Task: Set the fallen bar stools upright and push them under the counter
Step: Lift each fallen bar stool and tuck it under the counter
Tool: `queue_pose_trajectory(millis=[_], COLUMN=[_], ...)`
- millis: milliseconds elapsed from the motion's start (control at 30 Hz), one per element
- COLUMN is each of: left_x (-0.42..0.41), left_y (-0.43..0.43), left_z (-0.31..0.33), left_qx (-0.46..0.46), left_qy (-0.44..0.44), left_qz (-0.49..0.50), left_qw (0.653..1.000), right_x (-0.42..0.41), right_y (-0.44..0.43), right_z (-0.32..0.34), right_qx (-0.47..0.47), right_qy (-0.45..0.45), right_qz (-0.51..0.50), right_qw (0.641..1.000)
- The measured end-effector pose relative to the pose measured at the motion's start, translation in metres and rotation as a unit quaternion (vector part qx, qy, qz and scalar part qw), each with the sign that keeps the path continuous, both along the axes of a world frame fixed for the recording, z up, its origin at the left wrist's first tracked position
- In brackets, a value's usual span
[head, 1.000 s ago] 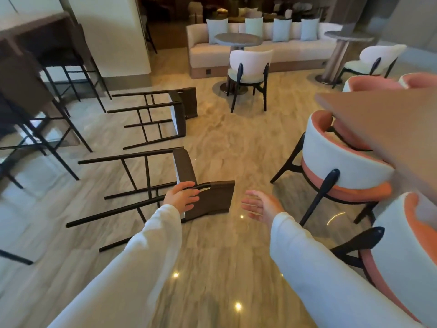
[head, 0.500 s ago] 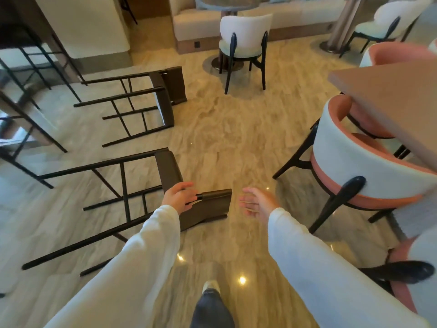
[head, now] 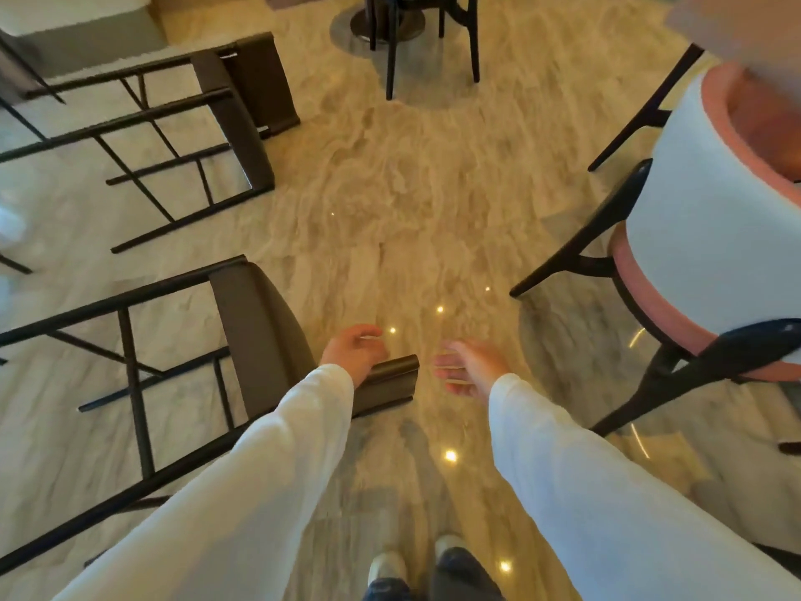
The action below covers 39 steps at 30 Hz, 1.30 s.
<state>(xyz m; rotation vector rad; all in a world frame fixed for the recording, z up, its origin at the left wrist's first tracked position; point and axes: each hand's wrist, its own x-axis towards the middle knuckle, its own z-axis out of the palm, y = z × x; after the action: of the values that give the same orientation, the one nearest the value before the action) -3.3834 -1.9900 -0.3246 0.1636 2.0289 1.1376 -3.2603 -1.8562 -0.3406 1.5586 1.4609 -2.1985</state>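
Under the left hand (head: 353,355) the near stool (head: 260,336) still lies on its side, legs running off to the left, and the fingers (head: 366,330) stay curled over the top of its backrest (head: 392,379), same hold as half a second back. Just right of that backrest's end the right hand (head: 470,368) hangs loosely spread, holding nothing, touching nothing. Well beyond those left fingers the far stool (head: 242,119) is down too, and both shoes (head: 388,566) now show below the wrists.

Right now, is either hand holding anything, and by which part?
The left hand grips the near fallen stool by its backrest edge; the right hand is open, holding nothing.
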Motion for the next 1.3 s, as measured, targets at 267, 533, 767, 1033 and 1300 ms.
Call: queue_pose_trajectory(millis=[267,533,767,1033,1300], left_x=[-0.011,-0.015,-0.018,-0.007,-0.037], left_y=[0.068,0.105,0.096,0.051,0.000], left_z=[-0.155,-0.245,-0.246,-0.203,-0.089], left_qx=[-0.104,-0.343,-0.353,-0.339,-0.316], left_qy=[0.087,0.268,0.335,0.310,0.301], left_qz=[-0.105,-0.426,-0.490,-0.509,-0.478], left_qw=[0.985,0.793,0.723,0.728,0.762], right_x=[-0.020,-0.018,-0.040,-0.049,-0.082], right_y=[0.028,0.036,0.003,-0.048,-0.104], right_z=[-0.138,-0.226,-0.243,-0.212,-0.113], right_qx=[-0.050,-0.109,-0.173,-0.316,-0.360], right_qy=[-0.014,-0.028,-0.020,0.011,0.099], right_qz=[-0.025,-0.051,-0.044,-0.208,-0.348], right_qw=[0.998,0.992,0.984,0.926,0.860])
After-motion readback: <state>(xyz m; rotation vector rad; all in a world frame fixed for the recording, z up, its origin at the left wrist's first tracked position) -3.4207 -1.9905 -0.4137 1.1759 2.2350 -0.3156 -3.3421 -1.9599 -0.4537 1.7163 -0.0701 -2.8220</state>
